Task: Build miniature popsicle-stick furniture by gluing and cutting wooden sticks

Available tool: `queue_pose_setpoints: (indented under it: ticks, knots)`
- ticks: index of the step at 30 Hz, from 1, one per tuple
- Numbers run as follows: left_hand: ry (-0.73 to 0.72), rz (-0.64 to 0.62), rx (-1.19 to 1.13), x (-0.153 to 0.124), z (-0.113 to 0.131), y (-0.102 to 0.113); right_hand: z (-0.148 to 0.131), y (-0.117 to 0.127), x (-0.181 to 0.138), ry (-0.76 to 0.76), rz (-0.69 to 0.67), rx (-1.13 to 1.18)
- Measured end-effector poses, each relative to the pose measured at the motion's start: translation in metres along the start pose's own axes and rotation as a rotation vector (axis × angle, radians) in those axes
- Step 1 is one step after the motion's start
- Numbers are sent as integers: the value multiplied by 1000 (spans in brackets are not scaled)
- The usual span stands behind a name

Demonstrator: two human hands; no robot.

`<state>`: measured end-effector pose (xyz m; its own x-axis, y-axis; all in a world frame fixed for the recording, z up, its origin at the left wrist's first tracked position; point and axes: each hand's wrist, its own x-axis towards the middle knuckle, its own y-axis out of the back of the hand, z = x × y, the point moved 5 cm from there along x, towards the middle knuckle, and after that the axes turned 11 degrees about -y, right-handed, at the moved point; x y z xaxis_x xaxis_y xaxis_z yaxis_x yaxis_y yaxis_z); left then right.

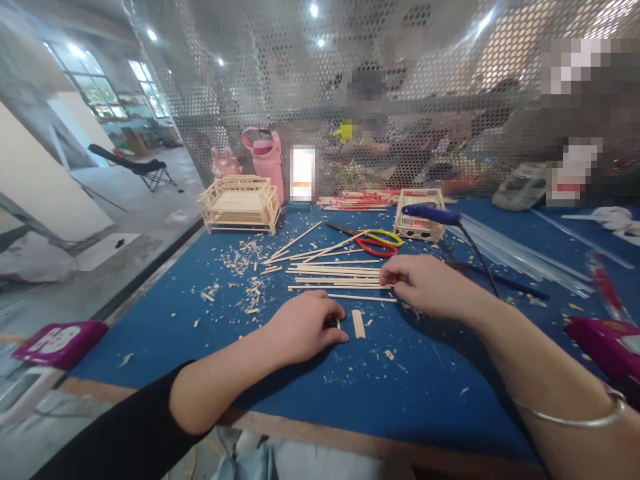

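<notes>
My left hand (305, 327) rests knuckles-up on the blue table mat (210, 347), fingers curled round a small piece I cannot make out. Just right of it lie two short cut sticks (358, 323). My right hand (425, 283) is farther back, its fingers pinched on the end of a long thin wooden stick (340, 287) in a loose pile of sticks (335, 270).
Wood chips (245, 280) litter the mat's left. Behind the sticks lie yellow-and-red cutters (377, 241), a blue glue gun (433, 213), two small stick-built frames (240, 203) (419, 212) and a pink bottle (267, 163). Clear glue rods (520, 250) lie right. Perforated mesh (300, 80) backs the table.
</notes>
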<state>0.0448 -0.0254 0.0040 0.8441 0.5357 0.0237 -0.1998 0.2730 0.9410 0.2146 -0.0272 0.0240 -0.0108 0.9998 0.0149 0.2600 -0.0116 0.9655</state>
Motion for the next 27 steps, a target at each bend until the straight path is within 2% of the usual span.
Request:
queue_pose_setpoints:
  ticks: [3,7,10,12,16,21,24,27]
  knots:
    - [12,-26,-28,-4,-11,7,-23,-6,-7,158,29,64]
    - [12,-56,-93,-8,-18,15,-40,-23,-11,247,-79,92]
    - [87,38,-127,-10,-23,20,-42,-30,-9,216,-79,77]
    - [180,108,-62,-13,-25,20,-42,-34,-8,192,-78,79]
    - [212,41,38,-15,-21,9,-46,-38,-12,233,-149,91]
    - [201,-12,-8,-19,-21,4,-45,-35,-21,267,-215,133]
    - [216,2,-56,-22,-25,7,-37,-31,-19,265,-156,221]
    - [236,72,-118,-22,-28,11,-23,-33,-9,172,-71,220]
